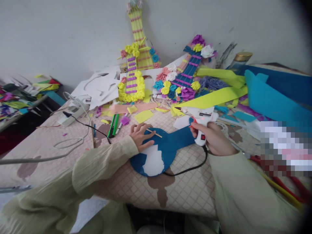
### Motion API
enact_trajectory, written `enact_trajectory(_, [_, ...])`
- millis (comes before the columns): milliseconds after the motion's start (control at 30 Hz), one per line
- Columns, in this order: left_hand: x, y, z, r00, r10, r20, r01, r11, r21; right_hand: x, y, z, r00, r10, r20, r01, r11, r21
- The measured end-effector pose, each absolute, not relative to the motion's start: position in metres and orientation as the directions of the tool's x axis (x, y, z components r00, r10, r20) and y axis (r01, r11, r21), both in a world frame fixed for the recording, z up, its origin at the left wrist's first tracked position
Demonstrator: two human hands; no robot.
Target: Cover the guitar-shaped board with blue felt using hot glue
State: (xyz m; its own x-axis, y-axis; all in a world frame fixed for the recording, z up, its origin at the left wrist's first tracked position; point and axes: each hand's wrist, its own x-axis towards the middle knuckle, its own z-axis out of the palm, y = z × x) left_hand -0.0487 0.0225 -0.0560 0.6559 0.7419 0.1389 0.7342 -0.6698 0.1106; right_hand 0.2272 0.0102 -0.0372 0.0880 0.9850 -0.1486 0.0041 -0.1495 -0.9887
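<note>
A guitar-like blue shape (170,148) with a white patch (153,161) lies on the table, its neck pointing right. My left hand (142,137) rests on its upper left part, fingers spread. A thin wooden stick (157,133) lies on the blue surface by those fingertips; whether they press on it is hard to tell. My right hand (214,136) is wrapped round a white glue gun (200,122) over the end of the neck, with the nozzle pointing left.
Decorated paper guitars, one yellow (131,78) and one blue (187,73), stand at the back. A green cutter (113,126), paper scraps and a power strip (74,113) lie left. Red-handled scissors (280,178) are at right. The gun's black cord (187,170) loops in front.
</note>
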Motion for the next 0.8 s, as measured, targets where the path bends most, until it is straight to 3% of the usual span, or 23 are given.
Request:
enact_trajectory(500, [-0.063,0.003,-0.044,0.67,0.74,0.064,0.71,-0.663,0.237,0.225,0.01,-0.035,0.07,0.988,-0.139,0.0,-0.14,-0.99])
enact_trajectory(800, [-0.059,0.01,-0.049,0.693,0.721,-0.004,0.709,-0.68,0.189,0.224,0.008,-0.033,0.054,0.987,-0.149,0.018,-0.151,-0.988])
